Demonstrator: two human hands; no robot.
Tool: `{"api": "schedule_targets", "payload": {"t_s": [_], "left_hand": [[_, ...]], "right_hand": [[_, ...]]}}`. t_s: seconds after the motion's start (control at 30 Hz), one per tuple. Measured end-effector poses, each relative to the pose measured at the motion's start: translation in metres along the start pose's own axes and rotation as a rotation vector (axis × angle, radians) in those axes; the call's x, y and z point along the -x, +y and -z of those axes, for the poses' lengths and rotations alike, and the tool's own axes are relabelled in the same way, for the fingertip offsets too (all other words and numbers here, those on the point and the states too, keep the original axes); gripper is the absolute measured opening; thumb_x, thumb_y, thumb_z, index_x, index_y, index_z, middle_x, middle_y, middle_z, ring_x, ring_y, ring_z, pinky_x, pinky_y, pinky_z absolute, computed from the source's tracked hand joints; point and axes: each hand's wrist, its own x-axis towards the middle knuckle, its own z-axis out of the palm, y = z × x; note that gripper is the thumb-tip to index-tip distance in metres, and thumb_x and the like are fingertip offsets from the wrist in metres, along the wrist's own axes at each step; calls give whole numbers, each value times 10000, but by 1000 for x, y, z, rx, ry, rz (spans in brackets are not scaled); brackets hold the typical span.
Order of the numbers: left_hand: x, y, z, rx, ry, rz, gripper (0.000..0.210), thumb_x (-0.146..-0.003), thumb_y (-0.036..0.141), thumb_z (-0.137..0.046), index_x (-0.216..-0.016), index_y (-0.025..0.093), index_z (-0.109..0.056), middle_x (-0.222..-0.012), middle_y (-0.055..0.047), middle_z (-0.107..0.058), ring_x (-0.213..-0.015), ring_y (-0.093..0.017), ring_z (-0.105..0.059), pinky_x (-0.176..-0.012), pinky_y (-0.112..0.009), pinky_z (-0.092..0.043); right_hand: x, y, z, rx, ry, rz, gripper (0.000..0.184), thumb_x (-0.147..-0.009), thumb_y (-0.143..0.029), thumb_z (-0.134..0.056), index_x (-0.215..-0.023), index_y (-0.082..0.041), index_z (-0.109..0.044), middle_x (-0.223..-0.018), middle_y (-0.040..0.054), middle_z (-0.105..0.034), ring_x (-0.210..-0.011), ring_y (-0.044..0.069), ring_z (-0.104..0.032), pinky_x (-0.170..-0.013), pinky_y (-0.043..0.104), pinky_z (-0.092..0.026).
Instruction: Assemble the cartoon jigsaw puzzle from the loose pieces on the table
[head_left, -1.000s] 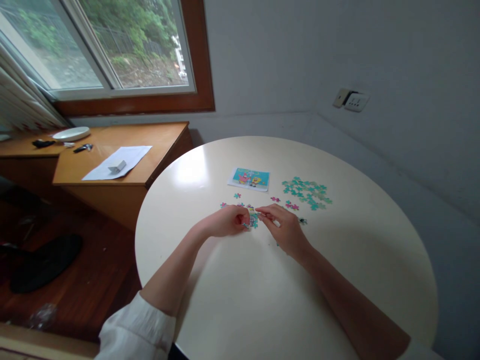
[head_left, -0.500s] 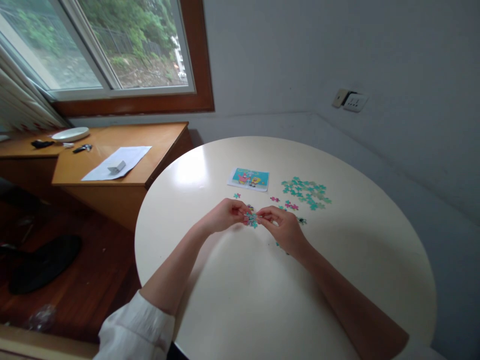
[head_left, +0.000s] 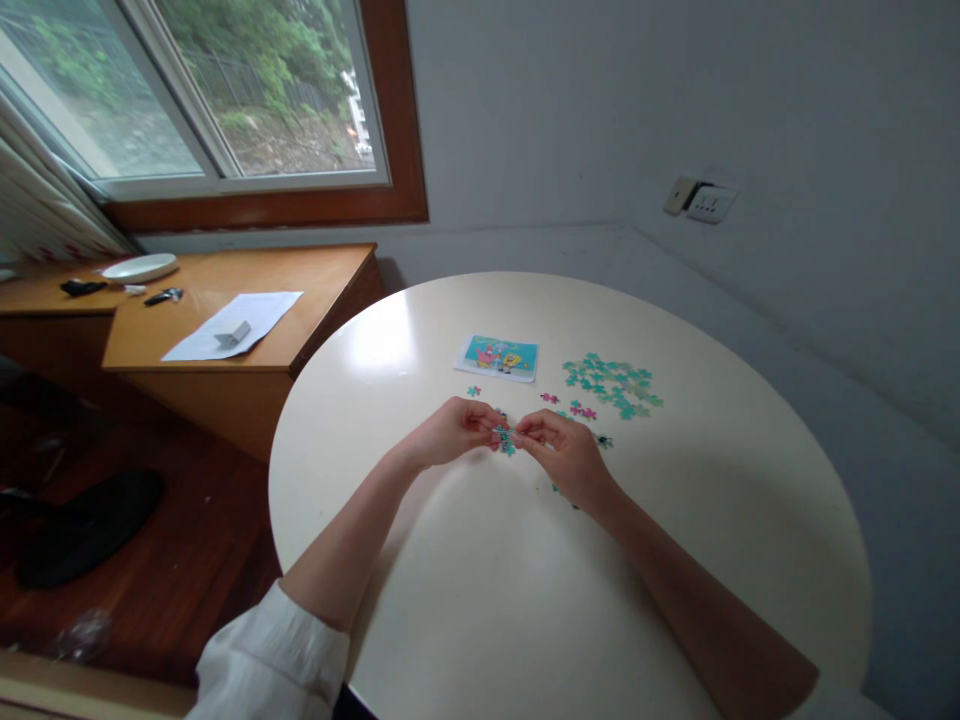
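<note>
Both hands meet near the middle of the round table (head_left: 465, 620); I see the left hand (head_left: 466, 430) pinching the small puzzle cluster (head_left: 505, 441) at its nine o'clock edge, and the right hand (head_left: 566, 448) gripping it with fingertips at three. Whether it's lifted, I can't tell. From the cluster, a picture card (head_left: 501, 358) lies at twelve, the teal pile (head_left: 611, 385) at two, stray pieces (head_left: 556, 489) at four.

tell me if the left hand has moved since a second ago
Yes, slightly: the left hand is a little higher in the view, closer to the unmoved picture card.
</note>
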Motion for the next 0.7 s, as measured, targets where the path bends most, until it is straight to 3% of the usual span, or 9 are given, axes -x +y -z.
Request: {"api": "schedule_targets", "payload": {"t_s": [0.7], "left_hand": [[-1, -1, 1, -64, -12, -14, 144, -651, 77, -576, -772, 107, -649, -623, -9, -624, -619, -93, -563, -611, -209, -444]], "right_hand": [[0, -1, 0, 3, -10, -44, 118, -668, -277, -627, -665, -181, -558, -629, 12, -618, -595, 145, -607, -595, 263, -489]]}}
